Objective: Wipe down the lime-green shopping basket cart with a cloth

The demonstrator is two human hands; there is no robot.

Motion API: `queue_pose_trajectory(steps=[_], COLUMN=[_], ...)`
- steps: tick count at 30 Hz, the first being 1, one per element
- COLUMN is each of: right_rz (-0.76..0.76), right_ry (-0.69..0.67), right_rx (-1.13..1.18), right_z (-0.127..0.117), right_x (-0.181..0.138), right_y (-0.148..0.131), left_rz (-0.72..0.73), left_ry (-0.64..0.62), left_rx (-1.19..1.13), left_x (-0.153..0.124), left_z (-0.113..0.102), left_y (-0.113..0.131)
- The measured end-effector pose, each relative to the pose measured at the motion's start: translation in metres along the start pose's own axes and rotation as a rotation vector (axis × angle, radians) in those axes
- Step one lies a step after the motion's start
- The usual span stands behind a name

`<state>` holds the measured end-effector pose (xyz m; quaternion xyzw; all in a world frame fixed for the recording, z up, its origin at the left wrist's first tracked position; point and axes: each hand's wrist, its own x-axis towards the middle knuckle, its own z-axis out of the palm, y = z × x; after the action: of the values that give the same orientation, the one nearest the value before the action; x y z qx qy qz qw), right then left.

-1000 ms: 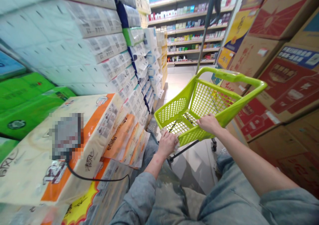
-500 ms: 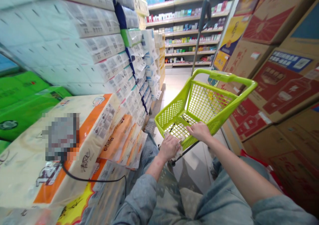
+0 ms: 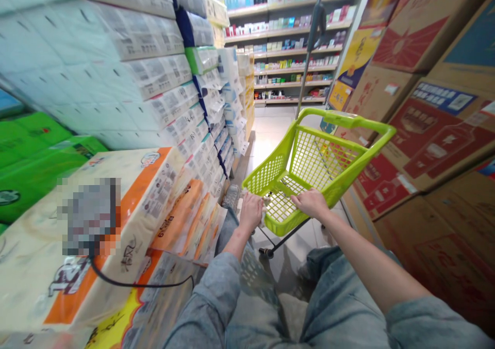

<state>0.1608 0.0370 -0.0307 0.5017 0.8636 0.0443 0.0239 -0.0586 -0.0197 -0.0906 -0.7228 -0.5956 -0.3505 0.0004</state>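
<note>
A lime-green shopping cart (image 3: 284, 229) with perforated plastic sides stands in the aisle in front of my knees. My left hand (image 3: 251, 211) is closed over a whitish crumpled cloth (image 3: 263, 216), pressed on the cart's near left rim. Only scraps of that cloth show around my fingers. Farther right, my right hand (image 3: 310, 203) grips the near rim of the basket, its thumb over the inner side. The cart's handle (image 3: 344, 117) is at the far side, with neither hand on it.
Tissue packs (image 3: 154, 76) are stacked high on the left. A pixelated device with a black cable (image 3: 143, 285) lies on a nearer tissue pack (image 3: 154, 184). Cardboard cartons (image 3: 436, 127) wall the right side. Stocked shelves (image 3: 294, 70) stand beyond a thin pole (image 3: 307, 63).
My left hand has slid leftward along the cart's rim with the cloth, uncovering the near corner. My right hand stays at nearly the same spot on the rim.
</note>
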Motion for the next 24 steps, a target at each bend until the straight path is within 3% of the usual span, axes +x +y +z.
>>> queue_pose_trajectory(steps=[6, 9, 14, 18, 21, 24], right_rz=[0.023, 0.043, 0.003, 0.127, 0.083, 0.046], right_ry=[-0.003, -0.02, 0.093, 0.176, 0.185, 0.186], right_rx=[-0.066, -0.077, 0.034, 0.081, 0.086, 0.088], right_z=[0.005, 0.007, 0.015, 0.022, 0.022, 0.021], right_x=[0.0, -0.001, -0.009, -0.014, -0.015, -0.015], right_y=[0.02, 0.025, -0.008, -0.035, -0.036, -0.033], left_rz=[0.046, 0.087, 0.068, 0.052, -0.007, -0.159], left_ry=[-0.019, -0.068, -0.075, -0.05, -0.014, 0.098], left_rx=[-0.055, -0.064, -0.005, -0.038, -0.13, -0.236], left_x=[-0.033, -0.039, -0.031, -0.029, -0.03, -0.03], left_z=[0.017, 0.019, 0.022, 0.029, 0.034, 0.031], left_y=[0.053, 0.067, 0.068, 0.064, 0.058, 0.045])
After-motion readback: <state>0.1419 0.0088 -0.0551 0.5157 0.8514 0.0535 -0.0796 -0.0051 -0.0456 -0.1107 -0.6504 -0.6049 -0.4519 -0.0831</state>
